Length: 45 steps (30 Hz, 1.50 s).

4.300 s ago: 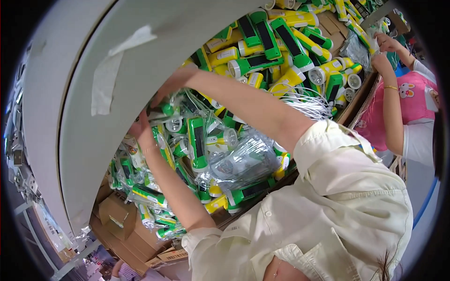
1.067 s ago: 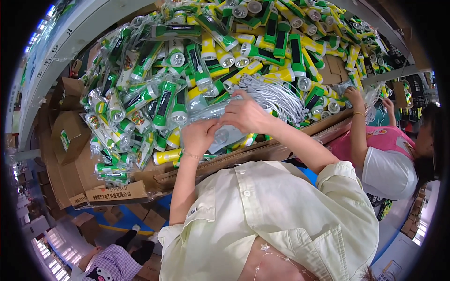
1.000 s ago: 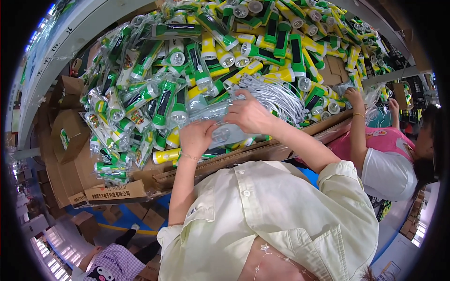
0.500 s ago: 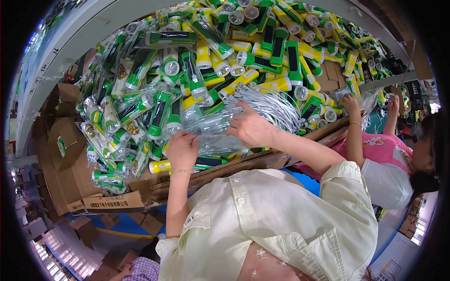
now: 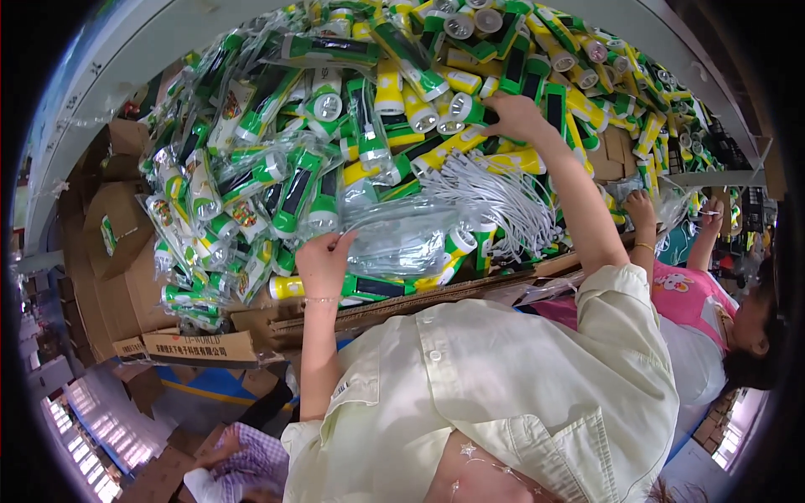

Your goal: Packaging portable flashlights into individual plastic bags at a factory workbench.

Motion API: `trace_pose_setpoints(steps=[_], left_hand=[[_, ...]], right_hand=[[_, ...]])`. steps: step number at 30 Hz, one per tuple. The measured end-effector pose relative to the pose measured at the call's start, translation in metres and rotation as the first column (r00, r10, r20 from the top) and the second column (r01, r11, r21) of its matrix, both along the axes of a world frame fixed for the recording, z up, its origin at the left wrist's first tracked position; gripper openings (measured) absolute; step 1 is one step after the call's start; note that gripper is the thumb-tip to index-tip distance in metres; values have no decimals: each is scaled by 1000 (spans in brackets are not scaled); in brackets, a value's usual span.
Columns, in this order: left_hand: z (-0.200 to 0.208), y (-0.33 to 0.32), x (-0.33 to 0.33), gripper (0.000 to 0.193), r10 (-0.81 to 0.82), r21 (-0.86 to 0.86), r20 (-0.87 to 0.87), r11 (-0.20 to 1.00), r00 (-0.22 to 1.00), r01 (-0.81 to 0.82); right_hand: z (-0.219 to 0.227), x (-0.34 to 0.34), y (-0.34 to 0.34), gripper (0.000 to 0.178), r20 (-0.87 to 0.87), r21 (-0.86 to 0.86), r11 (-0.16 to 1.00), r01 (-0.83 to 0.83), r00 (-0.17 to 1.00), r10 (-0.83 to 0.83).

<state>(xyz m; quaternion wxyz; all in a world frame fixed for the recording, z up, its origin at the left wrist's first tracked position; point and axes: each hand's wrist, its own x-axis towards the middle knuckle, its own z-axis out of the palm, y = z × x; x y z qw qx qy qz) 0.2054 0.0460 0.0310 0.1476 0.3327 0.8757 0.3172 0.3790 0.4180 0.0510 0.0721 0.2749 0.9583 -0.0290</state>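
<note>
My left hand (image 5: 323, 264) pinches the near left edge of a clear plastic bag (image 5: 398, 243), one of what looks like a flat stack lying on the pile. My right hand (image 5: 518, 117) reaches far over the heap, thumb and fingers around the body of a green flashlight (image 5: 464, 107) with a white-rimmed lens. The flashlight still lies among the others, and the hand partly hides it. A bundle of white cords (image 5: 503, 201) lies below my right forearm, right of the bags. Near my left wrist is a yellow and green flashlight (image 5: 360, 287) with a dark panel.
Bagged flashlights (image 5: 251, 176) heap up on the left, loose ones (image 5: 579, 101) at the back and right. A cardboard edge (image 5: 436, 298) runs along the front. Grey rails (image 5: 80, 109) frame the bench. A co-worker in pink (image 5: 683, 298) works at the right; another person (image 5: 243, 461) is at lower left.
My right hand has left the plastic bags and moved away, up and right, onto a flashlight in the heap. My left hand stays at the bags' edge. The view has shifted slightly.
</note>
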Motion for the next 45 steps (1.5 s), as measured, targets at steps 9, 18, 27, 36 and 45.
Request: trace_pose_setpoints(steps=[9,18,27,36,45], left_hand=[[22,12,12,30,-47,6,20,999,999,47],[53,19,33,23,-137,161,132,980,982,115],[67,4,36,16,-43,265,45,964,998,30],[5,-3,17,18,-58,197,163,980,985,25],[5,9,19,22,-46,161,340,987,939,-10]], right_hand=[[91,3,-97,45,-480,-579,809,96,762,-435],[56,0,-198,46,-620,-257,814,-521,735,275],[56,-8,-241,39,-106,143,884,-445,881,461],[62,6,-162,19,-371,-310,933,-181,927,57],[13,69,-53,14,29,-144,977,160,987,-157]])
